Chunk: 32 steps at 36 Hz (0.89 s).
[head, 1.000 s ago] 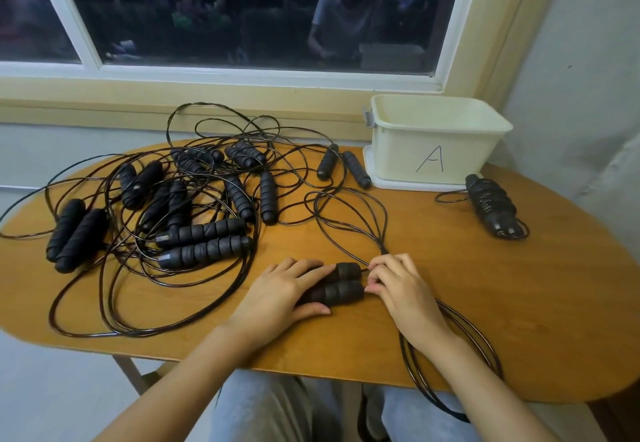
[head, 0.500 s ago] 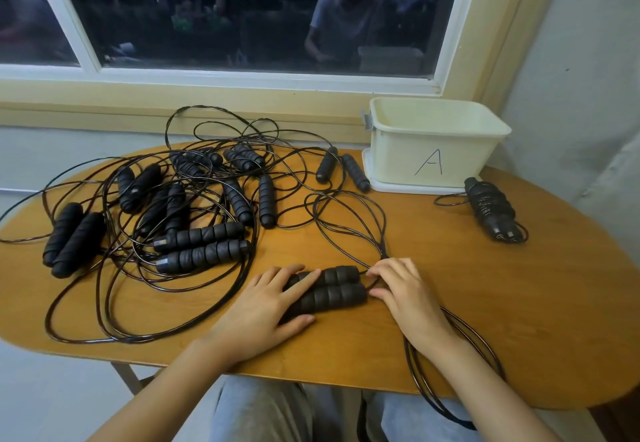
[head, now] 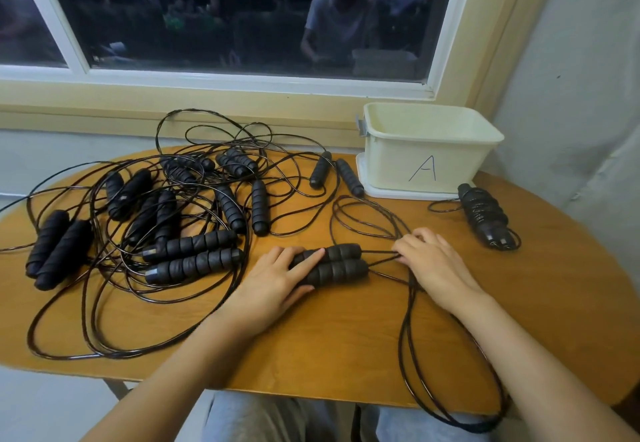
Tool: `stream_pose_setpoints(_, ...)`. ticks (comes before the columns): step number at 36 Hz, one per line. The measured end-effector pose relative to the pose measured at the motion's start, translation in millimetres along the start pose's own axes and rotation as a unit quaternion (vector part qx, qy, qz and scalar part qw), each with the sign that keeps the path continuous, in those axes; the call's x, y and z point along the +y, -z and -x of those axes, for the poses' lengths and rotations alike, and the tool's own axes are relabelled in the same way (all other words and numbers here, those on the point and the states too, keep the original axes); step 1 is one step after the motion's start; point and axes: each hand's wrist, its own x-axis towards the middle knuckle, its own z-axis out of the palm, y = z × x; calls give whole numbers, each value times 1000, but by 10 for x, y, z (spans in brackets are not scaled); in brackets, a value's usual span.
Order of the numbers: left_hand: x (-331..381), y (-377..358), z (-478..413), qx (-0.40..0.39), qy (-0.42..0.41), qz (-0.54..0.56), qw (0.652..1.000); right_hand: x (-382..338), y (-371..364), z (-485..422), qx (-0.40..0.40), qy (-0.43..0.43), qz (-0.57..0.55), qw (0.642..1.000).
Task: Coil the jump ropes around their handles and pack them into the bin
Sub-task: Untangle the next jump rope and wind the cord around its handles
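Two black foam handles of one jump rope lie side by side near the table's front middle. My left hand rests on their left ends with straight fingers. My right hand pinches the thin black cords where they leave the handles. The rope's loops trail off the front edge. A cream bin marked "A" stands at the back right, and I see nothing in it. One coiled rope bundle lies right of the bin.
A tangle of several loose jump ropes with black handles covers the left half of the oval wooden table. Two more handles lie just left of the bin. A window sill runs behind; a grey wall stands at the right.
My left hand slid leftward along the handles, uncovering their right ends. My right hand moved a little right and now pinches the cords away from the handle ends.
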Motion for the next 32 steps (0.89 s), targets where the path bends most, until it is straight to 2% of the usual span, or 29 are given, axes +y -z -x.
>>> stream_pose_setpoints(5,-116,58,-153,13,31,-9,999,202,113,-44,15,-64,53,996)
stream_pose_setpoints(9,-101,-51,-129,-21,35,10,999,212,70,-23,17,-41,59,997)
stream_pose_setpoints(15,-95,-170,-32,-46,72,62,994,35,-150,28,-29,-24,-2,999)
stream_pose_setpoints(17,-103,-149,-27,-61,68,76,993,13,-212,40,-2,-18,-4,1000)
stream_pose_setpoints(21,-86,-130,3,-48,68,123,989,38,-365,62,108,10,25,994)
stream_pose_setpoints(25,-51,-122,40,10,108,195,975,-92,-395,156,141,37,57,988)
stream_pose_setpoints(32,37,-89,12,21,136,163,977,-416,-425,424,192,47,37,980)
